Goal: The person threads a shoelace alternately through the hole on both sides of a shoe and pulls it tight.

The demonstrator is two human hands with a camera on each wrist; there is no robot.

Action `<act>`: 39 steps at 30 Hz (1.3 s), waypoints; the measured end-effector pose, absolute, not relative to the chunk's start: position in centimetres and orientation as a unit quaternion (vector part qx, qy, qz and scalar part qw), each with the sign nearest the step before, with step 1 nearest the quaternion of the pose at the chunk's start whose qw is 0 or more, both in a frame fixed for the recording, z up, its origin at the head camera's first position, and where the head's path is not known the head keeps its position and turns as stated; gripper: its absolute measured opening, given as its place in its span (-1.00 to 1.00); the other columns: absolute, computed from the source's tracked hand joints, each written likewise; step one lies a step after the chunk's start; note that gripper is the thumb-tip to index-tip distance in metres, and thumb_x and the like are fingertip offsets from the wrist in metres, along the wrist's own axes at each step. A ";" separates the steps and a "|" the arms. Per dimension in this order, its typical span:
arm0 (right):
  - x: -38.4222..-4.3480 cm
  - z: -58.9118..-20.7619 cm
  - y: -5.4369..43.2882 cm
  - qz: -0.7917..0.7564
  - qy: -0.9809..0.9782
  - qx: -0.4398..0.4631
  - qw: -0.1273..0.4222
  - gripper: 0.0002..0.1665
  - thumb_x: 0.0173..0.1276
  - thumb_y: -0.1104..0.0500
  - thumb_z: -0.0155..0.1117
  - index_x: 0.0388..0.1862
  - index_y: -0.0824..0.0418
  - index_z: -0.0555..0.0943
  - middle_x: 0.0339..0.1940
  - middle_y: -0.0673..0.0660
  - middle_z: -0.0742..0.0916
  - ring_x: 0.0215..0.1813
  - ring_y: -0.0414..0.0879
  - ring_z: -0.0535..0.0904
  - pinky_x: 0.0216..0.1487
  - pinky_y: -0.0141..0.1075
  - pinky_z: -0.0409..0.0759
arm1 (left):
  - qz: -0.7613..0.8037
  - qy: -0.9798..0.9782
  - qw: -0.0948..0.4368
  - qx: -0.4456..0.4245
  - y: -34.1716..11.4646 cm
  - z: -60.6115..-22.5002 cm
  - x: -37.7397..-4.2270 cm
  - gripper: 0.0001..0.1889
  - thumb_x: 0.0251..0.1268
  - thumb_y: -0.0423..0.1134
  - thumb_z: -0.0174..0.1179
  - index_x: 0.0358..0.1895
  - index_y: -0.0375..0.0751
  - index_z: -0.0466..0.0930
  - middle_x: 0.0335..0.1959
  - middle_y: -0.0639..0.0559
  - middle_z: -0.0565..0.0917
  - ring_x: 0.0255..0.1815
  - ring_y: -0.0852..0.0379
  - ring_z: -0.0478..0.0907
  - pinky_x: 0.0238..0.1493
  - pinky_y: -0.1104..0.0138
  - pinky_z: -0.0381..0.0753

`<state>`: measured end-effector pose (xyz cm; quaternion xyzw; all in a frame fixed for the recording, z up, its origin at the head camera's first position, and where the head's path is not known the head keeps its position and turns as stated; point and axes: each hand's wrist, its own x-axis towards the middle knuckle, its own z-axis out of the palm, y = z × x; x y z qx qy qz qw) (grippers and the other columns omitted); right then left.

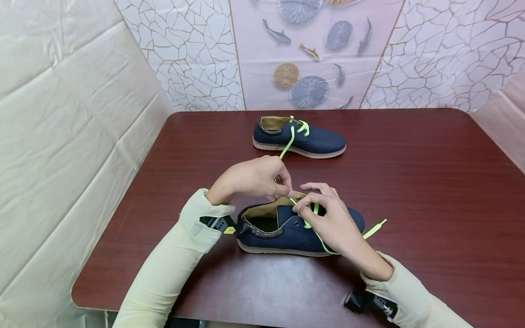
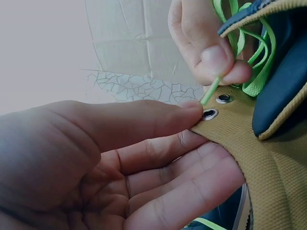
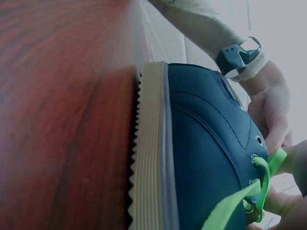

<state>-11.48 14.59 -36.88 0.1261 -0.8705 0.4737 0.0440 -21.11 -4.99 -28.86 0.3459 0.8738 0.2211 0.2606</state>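
A navy shoe [image 1: 283, 239] with tan lining and a pale sole sits upright on the table, toe to the right. My left hand [image 1: 262, 177] pinches the edge of its far eyelet flap [image 2: 230, 115], thumb beside a metal eyelet [image 2: 209, 114]. Between thumb and finger, my right hand [image 1: 328, 218] pinches a neon-green shoelace [image 2: 211, 91]. A short length of it runs from there to the left thumb tip. More lace [image 3: 261, 167] is threaded through the lower eyelets on the near side, while an upper near eyelet [image 3: 259, 140] holds none.
Behind, a second navy shoe [image 1: 316, 141] stands with green laces, one end trailing toward my left hand. The loose lace end [image 1: 375, 228] sticks out past the near shoe's toe. Both shoes rest on a reddish-brown table [image 1: 430, 191] before a patterned backdrop [image 1: 197, 54].
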 end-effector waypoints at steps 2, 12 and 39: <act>-11.4 -37.0 14.4 0.473 -0.872 0.118 0.050 -0.77 0.39 0.33 0.34 -0.36 0.04 0.81 0.28 0.20 0.66 0.39 0.13 0.42 0.30 0.06 0.34 | 0.224 0.872 0.264 0.345 -5.0 -28.9 -21.2 -0.82 0.52 -0.25 0.28 -0.28 -0.06 0.84 -0.47 -0.01 0.76 -0.37 0.03 0.78 -0.28 0.36 0.60; -11.1 -37.4 13.9 0.469 -0.876 0.095 0.062 -0.78 0.36 0.32 0.31 -0.35 0.07 0.84 0.30 0.15 0.70 0.47 0.07 0.42 0.37 0.06 0.35 | 0.223 0.870 0.252 0.359 -4.9 -29.0 -21.2 -0.81 0.45 -0.26 0.31 -0.34 -0.05 0.87 -0.55 0.14 0.72 -0.43 0.12 0.75 -0.30 0.36 0.64; -11.1 -36.8 14.9 0.504 -0.852 0.144 -0.004 -0.70 0.38 0.34 0.32 -0.41 -0.01 0.84 0.21 0.09 0.74 0.43 0.08 0.48 0.38 0.05 0.37 | 0.166 0.908 0.166 0.347 -3.7 -28.0 -17.7 -0.72 0.28 -0.34 0.34 -0.64 -0.09 0.75 -0.77 0.28 0.40 -0.57 0.25 0.36 -0.50 0.37 0.32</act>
